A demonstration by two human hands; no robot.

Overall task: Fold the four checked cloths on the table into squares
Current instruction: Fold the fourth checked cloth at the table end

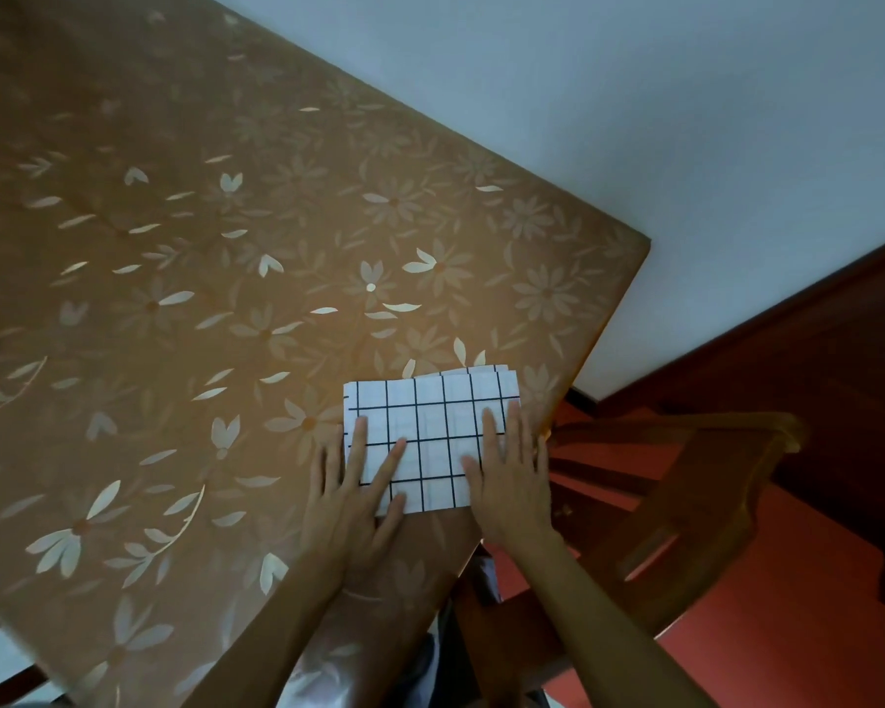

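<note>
Pressing the folded checked cloth (433,419) flat, left hand (351,508) and right hand (507,485) lay straight-fingered; next move likely meant squaring its offset far edges.

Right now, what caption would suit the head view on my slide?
Left hand and right hand press flat on a folded checked cloth at the near edge of the flowered table.

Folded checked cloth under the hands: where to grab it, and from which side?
Probably its near edge, from the person's side, pinching the whole stack. The folded checked cloth lies flat on the table; its far edge shows offset layers that would likely splay. The left hand and right hand lie flat on it.
</note>
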